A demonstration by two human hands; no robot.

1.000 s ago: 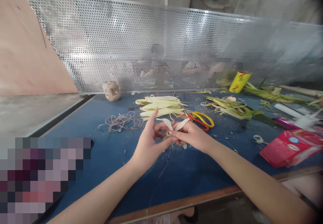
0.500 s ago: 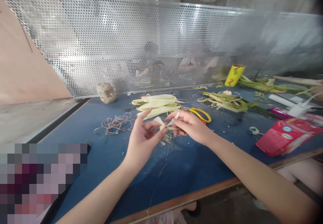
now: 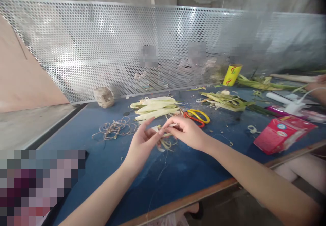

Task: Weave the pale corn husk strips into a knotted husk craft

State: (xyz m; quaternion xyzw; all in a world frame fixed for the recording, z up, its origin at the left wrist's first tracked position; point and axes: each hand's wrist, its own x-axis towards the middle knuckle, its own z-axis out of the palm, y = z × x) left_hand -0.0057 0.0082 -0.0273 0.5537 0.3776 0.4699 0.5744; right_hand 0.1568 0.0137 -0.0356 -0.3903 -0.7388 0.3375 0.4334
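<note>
Between my two hands is a pale strip of corn husk (image 3: 166, 135), mostly covered by my fingers. My left hand (image 3: 145, 139) pinches it between thumb and fingers, with the index finger raised. From the other side my right hand (image 3: 187, 131) pinches the same husk, its fingertips close to my left thumb. Thin husk shreds (image 3: 166, 145) lie on the table below my hands. Just beyond them is a pile of pale green corn husks (image 3: 158, 108). Scissors with one yellow and one red handle (image 3: 197, 117) rest to the right of that pile.
On the blue table (image 3: 122, 192) lie a tangle of twine (image 3: 115, 129), a ball of wrapped cord (image 3: 104, 97), more husks (image 3: 225, 100), a yellow roll (image 3: 232, 75) and a red packet (image 3: 282, 132). A perforated metal screen (image 3: 102, 49) stands behind. Another person's hand (image 3: 319, 86) is at far right.
My hands have come closer together, the right one moving left to meet the left fingertips. The view has shifted slightly, showing more of the scissors.
</note>
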